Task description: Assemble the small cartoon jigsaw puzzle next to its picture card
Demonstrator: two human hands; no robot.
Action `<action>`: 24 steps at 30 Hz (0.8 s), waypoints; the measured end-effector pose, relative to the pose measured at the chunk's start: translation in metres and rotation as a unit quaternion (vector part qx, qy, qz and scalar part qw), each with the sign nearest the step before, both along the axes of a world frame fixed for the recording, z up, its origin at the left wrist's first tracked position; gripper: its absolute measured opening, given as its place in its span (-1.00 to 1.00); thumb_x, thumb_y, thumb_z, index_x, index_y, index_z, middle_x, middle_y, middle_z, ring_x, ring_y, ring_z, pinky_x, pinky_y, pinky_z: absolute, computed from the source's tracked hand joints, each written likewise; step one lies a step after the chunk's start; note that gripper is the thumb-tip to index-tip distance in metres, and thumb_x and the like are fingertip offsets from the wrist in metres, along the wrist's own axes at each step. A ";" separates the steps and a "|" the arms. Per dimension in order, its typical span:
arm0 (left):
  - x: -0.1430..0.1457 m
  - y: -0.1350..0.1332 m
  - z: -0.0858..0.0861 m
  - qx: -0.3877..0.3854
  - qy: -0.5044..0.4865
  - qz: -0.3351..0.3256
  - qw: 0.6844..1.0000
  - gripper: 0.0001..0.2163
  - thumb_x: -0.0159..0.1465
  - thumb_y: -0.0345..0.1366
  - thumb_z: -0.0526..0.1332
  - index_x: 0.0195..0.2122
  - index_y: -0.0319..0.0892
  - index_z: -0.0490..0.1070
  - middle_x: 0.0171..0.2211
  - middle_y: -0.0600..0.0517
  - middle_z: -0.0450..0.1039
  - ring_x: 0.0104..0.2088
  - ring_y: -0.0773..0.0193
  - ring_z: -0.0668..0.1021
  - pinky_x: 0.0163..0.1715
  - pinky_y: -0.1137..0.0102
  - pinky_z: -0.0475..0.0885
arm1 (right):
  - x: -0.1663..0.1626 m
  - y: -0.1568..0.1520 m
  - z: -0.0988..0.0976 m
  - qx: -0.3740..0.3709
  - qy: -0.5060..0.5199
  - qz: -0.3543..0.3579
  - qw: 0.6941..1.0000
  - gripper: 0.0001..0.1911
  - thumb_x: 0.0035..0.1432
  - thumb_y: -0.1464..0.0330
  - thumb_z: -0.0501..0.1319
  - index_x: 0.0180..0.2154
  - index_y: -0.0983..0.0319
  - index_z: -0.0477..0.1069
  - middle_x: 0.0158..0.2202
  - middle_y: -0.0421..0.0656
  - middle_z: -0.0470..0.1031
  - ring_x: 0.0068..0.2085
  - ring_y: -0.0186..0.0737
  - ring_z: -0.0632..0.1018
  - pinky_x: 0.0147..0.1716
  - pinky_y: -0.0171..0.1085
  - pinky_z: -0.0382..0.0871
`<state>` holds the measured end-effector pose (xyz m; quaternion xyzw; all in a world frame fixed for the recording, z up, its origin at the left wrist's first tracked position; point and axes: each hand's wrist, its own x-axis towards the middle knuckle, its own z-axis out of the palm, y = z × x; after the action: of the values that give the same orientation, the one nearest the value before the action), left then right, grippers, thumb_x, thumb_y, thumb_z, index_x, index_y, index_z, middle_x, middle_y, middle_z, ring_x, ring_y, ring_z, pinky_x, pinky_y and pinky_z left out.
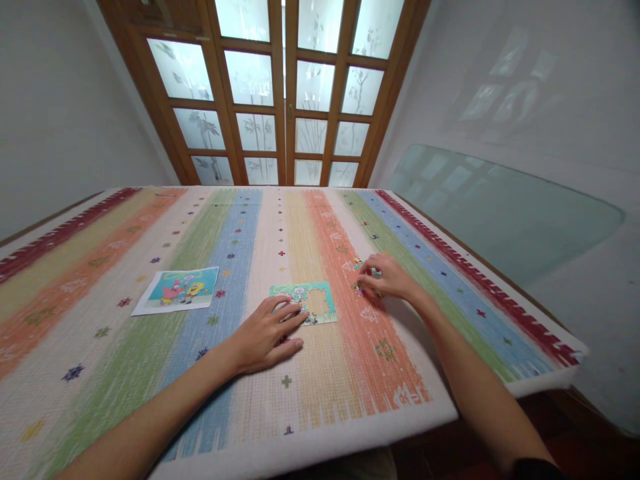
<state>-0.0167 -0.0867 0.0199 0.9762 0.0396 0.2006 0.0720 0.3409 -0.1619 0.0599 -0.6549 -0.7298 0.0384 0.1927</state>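
Note:
A partly filled jigsaw puzzle (327, 313) lies on the striped tablecloth, with a bare tan area right of its middle. My left hand (267, 333) rests flat with fingers apart, its fingertips over the puzzle's left part and hiding some of it. To the right, my right hand (385, 277) has its fingers bent and pinched down at a small heap of loose puzzle pieces (358, 263). The fingers cover most of the heap, and the piece between them is barely visible. A printed cartoon picture (177, 291) lies left of the puzzle.
The striped tablecloth (200, 227) covers a wide table whose near edge (370, 440) is just in front of me. Wooden glass-paned doors (285, 100) stand beyond the far edge. White walls rise on both sides, with a pale green glassy panel (490, 213) at the right.

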 end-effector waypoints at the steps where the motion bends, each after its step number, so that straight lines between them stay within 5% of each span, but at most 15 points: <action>1: 0.000 0.000 0.000 -0.001 -0.002 -0.001 1.000 -0.61 0.49 -0.11 0.07 0.26 -0.13 0.36 0.14 -0.10 0.48 0.20 -0.07 0.38 0.21 0.00 0.33 | 0.005 -0.001 0.001 -0.025 0.008 -0.010 1.000 -0.82 0.20 0.32 0.30 -0.44 0.23 0.52 -0.43 -0.11 0.53 -0.34 -0.16 0.49 -0.27 -0.23 0.26; 5: 0.000 0.000 0.000 -0.007 -0.014 -0.004 1.000 -0.61 0.49 -0.11 0.08 0.27 -0.11 0.35 0.13 -0.10 0.48 0.20 -0.05 0.39 0.22 0.02 0.32 | 0.010 -0.004 -0.003 -0.130 0.041 -0.014 0.991 -0.66 0.18 0.16 0.33 -0.54 0.22 0.44 -0.55 -0.19 0.45 -0.47 -0.24 0.43 -0.41 -0.27 0.15; 10: -0.001 0.000 0.000 -0.002 -0.003 -0.006 1.000 -0.61 0.49 -0.12 0.08 0.28 -0.13 0.34 0.15 -0.10 0.47 0.22 -0.06 0.37 0.22 0.02 0.32 | 0.013 -0.004 -0.007 -0.176 0.077 -0.002 0.981 -0.63 0.07 0.11 0.39 -0.53 0.21 0.39 -0.56 -0.20 0.44 -0.49 -0.27 0.40 -0.45 -0.28 0.11; 16: -0.002 0.001 -0.002 -0.002 -0.003 -0.004 1.000 -0.60 0.50 -0.13 0.07 0.29 -0.14 0.33 0.16 -0.11 0.47 0.22 -0.06 0.36 0.22 0.01 0.33 | 0.023 -0.009 0.001 -0.176 0.095 -0.009 0.980 -0.66 0.12 0.08 0.31 -0.43 0.22 0.50 -0.51 -0.15 0.51 -0.46 -0.23 0.44 -0.42 -0.29 0.18; 24: -0.002 0.001 -0.004 -0.007 -0.024 -0.004 1.000 -0.63 0.51 -0.18 0.06 0.29 -0.14 0.32 0.14 -0.11 0.49 0.22 -0.03 0.39 0.20 0.01 0.36 | 0.062 -0.017 0.003 -0.099 0.008 -0.070 0.993 -0.82 0.12 0.30 0.27 -0.28 0.19 0.64 -0.38 -0.10 0.56 -0.40 -0.19 0.47 -0.33 -0.26 0.29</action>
<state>-0.0183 -0.0860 0.0157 0.9707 0.0352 0.2238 0.0802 0.4030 -0.1784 0.0629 -0.7201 -0.6729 0.1024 0.1351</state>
